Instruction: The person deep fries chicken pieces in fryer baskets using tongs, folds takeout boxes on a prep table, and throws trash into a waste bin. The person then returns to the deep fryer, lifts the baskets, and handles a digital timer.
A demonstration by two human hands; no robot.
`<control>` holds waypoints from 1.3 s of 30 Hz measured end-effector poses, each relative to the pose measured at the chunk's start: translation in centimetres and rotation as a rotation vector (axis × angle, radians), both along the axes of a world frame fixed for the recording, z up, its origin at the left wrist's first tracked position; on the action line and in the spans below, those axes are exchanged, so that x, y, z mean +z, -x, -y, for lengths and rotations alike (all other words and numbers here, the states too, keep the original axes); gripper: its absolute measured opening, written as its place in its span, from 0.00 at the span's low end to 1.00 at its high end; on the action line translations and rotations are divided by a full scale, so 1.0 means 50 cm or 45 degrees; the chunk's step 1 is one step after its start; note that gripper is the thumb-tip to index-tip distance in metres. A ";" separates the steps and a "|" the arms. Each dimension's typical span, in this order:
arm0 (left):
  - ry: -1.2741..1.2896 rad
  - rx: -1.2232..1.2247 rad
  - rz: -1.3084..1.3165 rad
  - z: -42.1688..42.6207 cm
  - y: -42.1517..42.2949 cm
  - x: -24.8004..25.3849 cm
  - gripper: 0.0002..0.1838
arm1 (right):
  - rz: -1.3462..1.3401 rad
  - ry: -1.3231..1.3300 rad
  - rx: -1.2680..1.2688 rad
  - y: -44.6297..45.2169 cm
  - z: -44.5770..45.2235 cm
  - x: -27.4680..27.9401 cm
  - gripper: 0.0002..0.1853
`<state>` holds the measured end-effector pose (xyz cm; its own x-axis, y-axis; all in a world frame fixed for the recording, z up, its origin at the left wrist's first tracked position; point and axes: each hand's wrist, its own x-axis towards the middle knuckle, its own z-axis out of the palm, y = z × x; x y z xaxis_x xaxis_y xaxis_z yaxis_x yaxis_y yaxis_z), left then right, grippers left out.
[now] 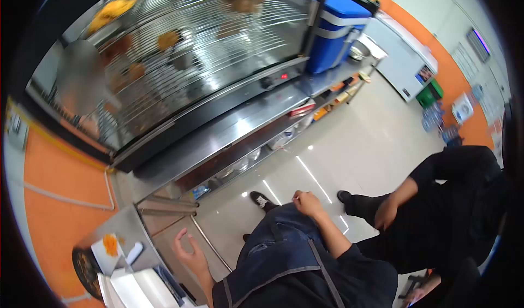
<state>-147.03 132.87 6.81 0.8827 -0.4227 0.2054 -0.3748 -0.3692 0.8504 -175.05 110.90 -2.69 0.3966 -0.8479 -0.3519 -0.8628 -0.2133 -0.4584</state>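
My left hand (191,254) is open in the air, its thumb and fingers apart and nothing in it. It is nearest to the steel side table (126,220) at the lower left. On that table lie an open white carton (136,291), a white card with an orange heap of food (111,244) on it, and a small white object (134,252). In front of my dark apron (284,264), my right hand (307,203) hangs with its fingers curled in, and nothing shows in it.
A glass display warmer (218,89) with wire racks and food stands on a steel counter (240,125). A blue box (334,32) sits at its far end. Close on my right sits a person in black (447,215). A white chest freezer (404,57) and water bottles (433,117) are farther back.
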 end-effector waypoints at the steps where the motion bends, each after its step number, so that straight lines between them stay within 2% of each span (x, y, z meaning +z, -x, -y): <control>1: 0.005 -0.046 0.003 0.037 0.019 -0.003 0.09 | -0.015 -0.051 -0.117 0.049 0.027 -0.011 0.11; 4: -0.089 -0.294 -0.035 0.152 0.072 -0.003 0.09 | -0.112 -0.009 -0.279 0.170 0.146 -0.049 0.12; 7: -0.244 -0.463 -0.103 0.255 0.135 -0.027 0.09 | 0.227 -0.239 -0.516 0.273 0.348 -0.086 0.13; 9: -0.305 -0.553 -0.230 0.339 0.179 -0.064 0.08 | 0.290 0.022 -0.489 0.331 0.512 -0.117 0.09; 10: -0.286 -0.532 -0.222 0.389 0.208 -0.080 0.08 | 0.103 0.227 -0.418 0.357 0.600 -0.127 0.10; 12: -0.330 -0.514 -0.340 0.518 0.272 -0.121 0.08 | 0.110 0.384 -0.418 0.395 0.798 -0.175 0.12; 14: -0.290 -0.460 -0.361 0.672 0.351 -0.204 0.10 | 0.124 0.568 -0.385 0.441 1.017 -0.272 0.17; 17: -0.236 -0.433 -0.385 0.895 0.500 -0.376 0.13 | 0.171 0.813 -0.326 0.487 1.314 -0.430 0.17; 19: -0.286 -0.508 -0.433 1.012 0.602 -0.444 0.16 | -0.076 1.108 -0.118 0.542 1.470 -0.607 0.18; 20: -0.341 -0.534 -0.501 1.050 0.651 -0.455 0.18 | -0.039 0.913 -0.174 0.548 1.498 -0.616 0.19; 21: -0.320 -0.433 -0.509 1.081 0.689 -0.451 0.18 | -0.006 0.719 -0.208 0.558 1.541 -0.649 0.19; 22: -0.447 -0.461 -0.577 1.102 0.719 -0.437 0.19 | 0.404 0.709 -0.477 0.550 1.566 -0.680 0.19; 23: -0.576 -0.484 -0.661 1.115 0.747 -0.425 0.20 | 0.449 0.677 -0.373 0.551 1.583 -0.719 0.19; 25: -0.576 -0.333 -0.638 1.149 0.777 -0.440 0.20 | 0.424 0.631 -0.296 0.582 1.617 -0.778 0.17; 26: -0.592 -0.295 -0.611 1.142 0.784 -0.435 0.21 | 0.403 0.612 -0.258 0.581 1.623 -0.755 0.17; 27: -0.617 -0.264 -0.592 1.136 0.797 -0.431 0.22 | 0.252 0.445 -0.201 0.560 1.573 -0.653 0.18; 28: -0.473 -0.294 -0.763 1.132 0.795 -0.422 0.24 | 0.095 0.283 -0.127 0.520 1.505 -0.491 0.20; 29: -0.451 -0.194 -0.759 1.122 0.799 -0.420 0.24 | 0.105 1.070 0.404 0.568 1.492 -0.618 0.18; 30: -0.270 -0.212 -0.935 1.110 0.815 -0.425 0.25 | 0.125 1.223 0.477 0.531 1.419 -0.508 0.19; 31: -0.070 -0.234 -1.094 1.097 0.834 -0.447 0.25 | 0.243 1.187 0.467 0.504 1.337 -0.410 0.20; 32: -0.073 -0.288 -1.170 1.074 0.853 -0.522 0.35 | 0.213 0.773 0.509 0.502 1.259 -0.362 0.17; 33: -0.041 -0.200 -1.153 1.084 0.873 -0.465 0.35 | 0.260 0.763 0.589 0.478 1.204 -0.326 0.17; 35: -0.093 0.021 -0.954 1.116 0.891 -0.349 0.48 | 0.805 -0.580 0.827 0.445 1.104 -0.257 0.15; 36: -0.066 0.074 -0.945 1.103 0.881 -0.319 0.48 | 0.902 -0.662 1.033 0.407 1.056 -0.199 0.15; 37: 0.303 0.143 -0.907 1.087 0.869 -0.297 0.52 | 0.995 -0.745 1.243 0.348 1.010 -0.125 0.15; 38: 0.672 0.221 -0.848 1.074 0.859 -0.275 0.56 | 1.025 -0.808 1.296 0.299 0.977 -0.021 0.14; 39: 0.750 0.350 -0.935 1.032 0.842 -0.252 0.54 | 1.056 -0.872 1.355 0.259 0.938 0.075 0.13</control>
<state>-189.12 81.26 -5.78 0.9276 -0.1895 -0.3220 0.3568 0.1938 0.9138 -187.98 64.03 1.07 0.9801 0.1833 0.0767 0.0967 -0.1032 -0.9899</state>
